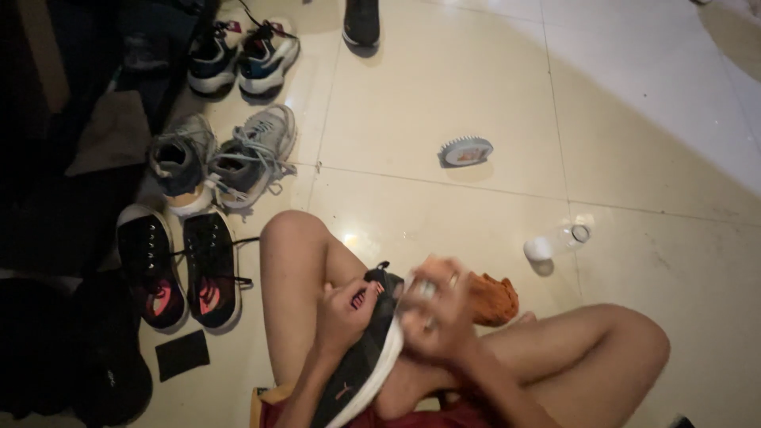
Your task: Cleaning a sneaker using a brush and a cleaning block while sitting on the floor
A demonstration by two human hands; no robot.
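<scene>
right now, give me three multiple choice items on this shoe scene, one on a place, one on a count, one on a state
1. Where does the brush lie?
A. on the bare tiled floor, apart from the shoes
B. inside a grey shoe
C. on the person's knee

2. How many pairs of shoes stand in the row at the left?
A. one
B. three
C. five

3. How is the black shoe with a white sole held?
A. it lies untouched on the floor
B. the left hand grips it while the right hand presses an orange cloth at it
C. it hangs by its laces

Answers: 1 A, the brush sits alone on the tiles. 2 B, a dark-and-white pair, a grey pair and a black pair line up. 3 B, both hands are on the shoe over the lap, the right one blurred.
</scene>
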